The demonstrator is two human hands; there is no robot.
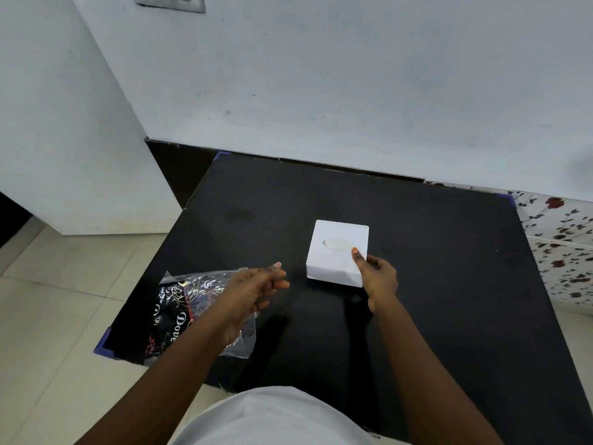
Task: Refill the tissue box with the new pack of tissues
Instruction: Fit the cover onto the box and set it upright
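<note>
A white square tissue box (333, 252) with an oval slot on top sits near the middle of the black table (433, 284). My right hand (377, 276) grips its near right corner, thumb on the top face. A black and clear plastic tissue pack (179, 313) with gold and white print lies at the table's left edge. Over the pack's right end hovers my left hand (253, 290), fingers apart and pointing toward the box, holding nothing. A gap of bare table separates that hand from the box.
A pale wall (353, 91) runs behind the table's far edge. Beige floor tiles (48, 300) lie to the left. A floral-patterned cloth surface (561, 245) sits to the right of the table. My white shirt (272, 419) fills the bottom of the view.
</note>
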